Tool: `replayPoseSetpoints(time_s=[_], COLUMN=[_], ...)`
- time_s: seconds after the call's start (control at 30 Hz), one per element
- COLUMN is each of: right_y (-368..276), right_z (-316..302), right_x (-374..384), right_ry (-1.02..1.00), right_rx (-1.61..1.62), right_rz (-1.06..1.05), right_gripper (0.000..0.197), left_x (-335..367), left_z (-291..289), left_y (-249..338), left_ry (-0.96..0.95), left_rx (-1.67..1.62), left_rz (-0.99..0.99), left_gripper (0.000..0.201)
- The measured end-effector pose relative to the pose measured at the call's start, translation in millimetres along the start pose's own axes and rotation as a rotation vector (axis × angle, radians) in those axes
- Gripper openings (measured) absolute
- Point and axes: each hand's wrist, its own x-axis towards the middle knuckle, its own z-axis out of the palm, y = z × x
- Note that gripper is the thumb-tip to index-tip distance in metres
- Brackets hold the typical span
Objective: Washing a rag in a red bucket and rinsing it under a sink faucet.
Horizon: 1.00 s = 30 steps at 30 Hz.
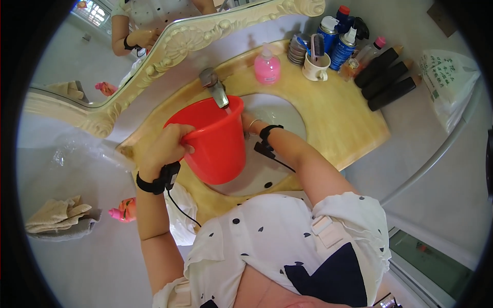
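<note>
A red plastic bucket [218,151] is held tilted over the white sink basin [280,115], its mouth under the spout of the metal faucet [218,93]. A short pale streak, looking like water, shows just below the spout. My left hand [172,143] grips the bucket's rim on the left side, with the thumb toward the near outer wall. On the far right side, my right hand [249,123] reaches behind the bucket against its wall; its fingers are hidden there. Black bands with small devices and cables circle both wrists.
On the yellow counter [334,128] stand a pink soap bottle [267,66], a cup with brushes [315,69], several spray cans and dark bottles. A framed mirror [179,41] rises behind. A white plastic bag [449,84] hangs right; folded towels [61,215] lie at left.
</note>
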Motion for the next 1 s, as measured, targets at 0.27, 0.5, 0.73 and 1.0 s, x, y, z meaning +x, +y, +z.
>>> replayPoseSetpoints(time_s=[0.27, 0.5, 0.73, 1.0], right_y=[67, 45, -20, 96], right_z=[20, 47, 82, 28], right_x=[46, 32, -53, -19], right_ry=[-0.068, -0.282, -0.951, -1.059], right_rx=[-0.056, -0.128, -0.009, -0.822], right_rz=[-0.108, -0.014, -0.355, -0.496], right_gripper=[0.040, 0.044, 0.048, 0.056], left_x=[35, 66, 72, 96], left_z=[-1, -5, -1, -9], left_y=[-62, -82, -100, -84], left_ry=[0.000, -0.115, -0.169, -0.205], left_rx=[-0.005, -0.307, -0.146, -0.217], left_rz=[0.033, -0.021, -0.010, 0.013], left_gripper=[0.026, 0.027, 0.028, 0.034])
